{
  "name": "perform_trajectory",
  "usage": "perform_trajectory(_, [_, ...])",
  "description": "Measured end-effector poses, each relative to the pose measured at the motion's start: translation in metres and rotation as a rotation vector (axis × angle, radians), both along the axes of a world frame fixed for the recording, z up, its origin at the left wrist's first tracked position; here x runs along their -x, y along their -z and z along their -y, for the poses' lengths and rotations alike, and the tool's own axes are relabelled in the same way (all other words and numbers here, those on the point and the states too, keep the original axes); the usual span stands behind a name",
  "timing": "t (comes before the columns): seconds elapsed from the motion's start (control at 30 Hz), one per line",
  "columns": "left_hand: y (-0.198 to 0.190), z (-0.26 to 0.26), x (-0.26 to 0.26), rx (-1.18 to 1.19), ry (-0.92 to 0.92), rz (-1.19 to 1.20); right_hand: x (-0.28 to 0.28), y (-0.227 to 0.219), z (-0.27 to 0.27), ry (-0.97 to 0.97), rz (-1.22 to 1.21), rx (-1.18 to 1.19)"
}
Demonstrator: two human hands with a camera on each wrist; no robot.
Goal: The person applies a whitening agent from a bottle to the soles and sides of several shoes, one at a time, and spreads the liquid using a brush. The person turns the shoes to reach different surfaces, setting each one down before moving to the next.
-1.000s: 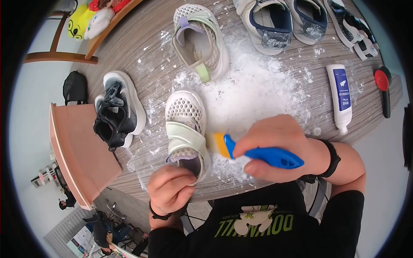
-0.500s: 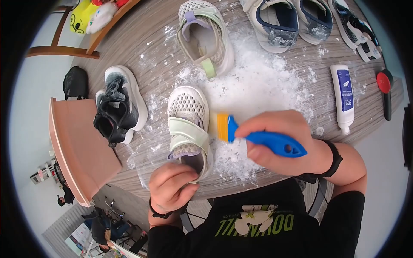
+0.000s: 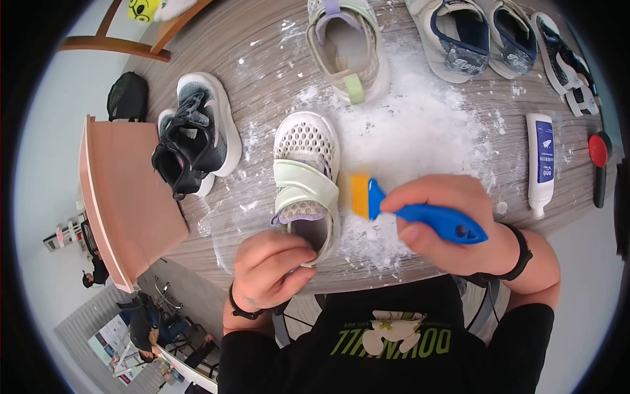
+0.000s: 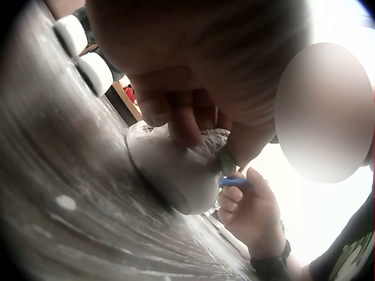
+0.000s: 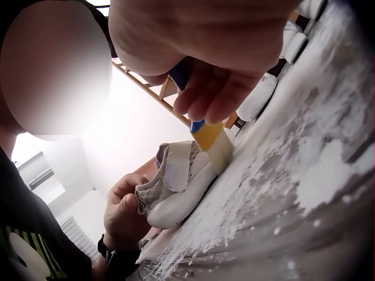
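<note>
A small white perforated child's shoe (image 3: 307,141) with a pale green strap stands on the table, toe pointing away from me. My left hand (image 3: 270,268) pinches its heel edge between thumb and fingers. My right hand (image 3: 453,220) grips the blue handle of a brush (image 3: 443,222) with a yellow ferrule. In the right wrist view, the pale bristles (image 5: 221,153) lie against the shoe's side, low near the sole. The matching shoe (image 3: 354,56), with a green heel tab, sits farther back. White powdery or foamy residue (image 3: 420,125) covers the tabletop between them.
Black sneakers (image 3: 197,134) stand at left beside a pink box-like panel (image 3: 134,197). Navy-lined white shoes (image 3: 459,39) and sandals (image 3: 564,62) line the back right. A white-and-blue tube (image 3: 541,164) and a black-handled red tool (image 3: 598,157) lie at right.
The head view has shifted, so everything sits farther right and higher. The brush has moved a little toward the toe and back along the shoe's side. The left hand keeps its pinch.
</note>
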State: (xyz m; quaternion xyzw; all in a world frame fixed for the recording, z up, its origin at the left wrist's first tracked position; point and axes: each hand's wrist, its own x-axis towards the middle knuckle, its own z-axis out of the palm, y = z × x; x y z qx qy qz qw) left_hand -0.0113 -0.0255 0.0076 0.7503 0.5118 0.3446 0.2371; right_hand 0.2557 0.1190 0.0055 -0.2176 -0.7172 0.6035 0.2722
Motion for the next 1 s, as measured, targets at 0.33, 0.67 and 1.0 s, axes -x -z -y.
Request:
perform_trajectory(0.33, [0.001, -0.001, 0.001, -0.021, 0.008, 0.006, -0.006, 0.000, -0.002, -0.006, -0.032, 0.190])
perform_trajectory(0.67, [-0.001, -0.001, -0.001, -0.033, -0.003, -0.016, -0.006, -0.003, -0.003, -0.013, -0.069, 0.184])
perform_trajectory(1.0, [-0.003, -0.001, 0.001, -0.063, 0.025, -0.048, -0.015, -0.004, 0.001, 0.266, -0.118, 0.095])
